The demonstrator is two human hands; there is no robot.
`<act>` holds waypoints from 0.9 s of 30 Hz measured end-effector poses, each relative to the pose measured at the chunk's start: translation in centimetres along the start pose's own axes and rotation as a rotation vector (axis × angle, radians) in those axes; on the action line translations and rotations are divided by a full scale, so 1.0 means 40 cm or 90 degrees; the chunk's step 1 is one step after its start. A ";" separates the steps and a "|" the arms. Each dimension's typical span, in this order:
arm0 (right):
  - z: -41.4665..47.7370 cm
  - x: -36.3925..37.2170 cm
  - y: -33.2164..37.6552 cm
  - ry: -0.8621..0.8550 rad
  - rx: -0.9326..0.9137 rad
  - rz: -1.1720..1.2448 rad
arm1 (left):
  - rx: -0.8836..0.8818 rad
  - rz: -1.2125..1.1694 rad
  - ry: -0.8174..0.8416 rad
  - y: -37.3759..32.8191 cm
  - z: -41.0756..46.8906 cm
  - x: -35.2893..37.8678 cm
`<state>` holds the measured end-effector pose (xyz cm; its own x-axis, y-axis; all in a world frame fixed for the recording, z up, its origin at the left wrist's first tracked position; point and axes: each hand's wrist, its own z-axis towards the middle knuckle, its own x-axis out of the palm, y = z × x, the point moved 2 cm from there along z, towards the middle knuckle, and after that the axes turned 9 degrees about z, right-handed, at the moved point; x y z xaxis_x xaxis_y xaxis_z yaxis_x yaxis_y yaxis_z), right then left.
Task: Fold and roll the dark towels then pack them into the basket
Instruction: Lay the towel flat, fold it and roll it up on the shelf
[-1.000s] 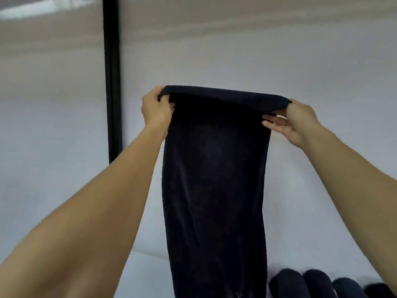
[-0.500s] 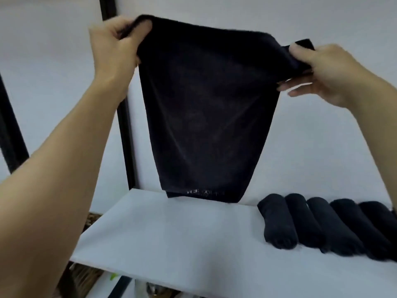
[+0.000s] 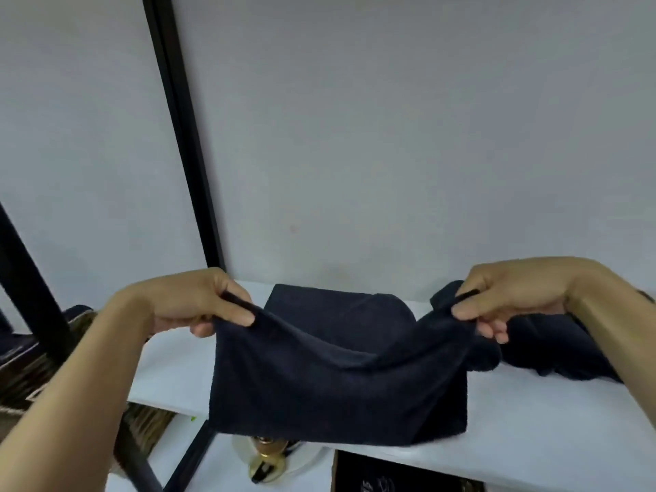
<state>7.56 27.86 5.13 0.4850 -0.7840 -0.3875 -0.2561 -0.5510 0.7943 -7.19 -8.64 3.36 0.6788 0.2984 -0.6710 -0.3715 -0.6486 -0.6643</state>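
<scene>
A dark navy towel (image 3: 337, 378) is stretched between my two hands, low over the white shelf (image 3: 532, 431). My left hand (image 3: 191, 303) pinches its left top corner; my right hand (image 3: 511, 296) pinches the right top corner. The cloth sags in the middle, its far part lies on the shelf and its near edge hangs over the shelf's front. Several rolled dark towels (image 3: 553, 346) lie on the shelf at the right, partly hidden behind my right hand and forearm. A woven basket (image 3: 25, 367) sits at the far left, below shelf level.
A black post (image 3: 184, 136) rises behind the shelf's left end and another black bar (image 3: 32, 278) crosses at the far left. Under the shelf stand a gold-coloured object on a round plate (image 3: 266, 459) and a dark box (image 3: 390, 474). A plain wall stands behind.
Both hands have come down from head height to just over the shelf, bringing the towel with them. It hung straight down before; now it drapes onto the shelf. The view has tipped downward.
</scene>
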 end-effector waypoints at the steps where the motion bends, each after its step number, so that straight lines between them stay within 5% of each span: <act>1: 0.029 -0.020 -0.002 -0.041 -0.013 0.030 | -0.020 -0.003 -0.035 0.009 0.034 -0.009; 7: 0.264 -0.200 -0.048 -0.419 -0.031 0.324 | -0.122 -0.142 -0.358 0.071 0.292 -0.111; 10: 0.399 -0.232 -0.102 -0.524 -0.024 0.376 | -0.165 -0.186 -0.468 0.127 0.435 -0.114; 13: 0.507 -0.159 -0.165 -0.497 -0.005 0.176 | -0.175 -0.055 -0.419 0.155 0.499 -0.004; 19: 0.490 0.111 -0.277 -0.284 -0.082 -0.270 | -0.001 0.156 -0.138 0.212 0.358 0.239; 24: 0.388 0.126 -0.275 -0.305 -0.116 -0.375 | 0.022 0.248 -0.204 0.258 0.254 0.260; 27: 0.364 0.164 -0.263 -0.310 -0.153 -0.485 | 0.101 0.382 -0.357 0.262 0.214 0.289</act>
<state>1.26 24.38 -12.57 0.0331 -0.2995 -0.9535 0.1931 -0.9341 0.3001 -8.66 -5.99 -14.18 -0.0634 0.2650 -0.9622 -0.6831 -0.7144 -0.1517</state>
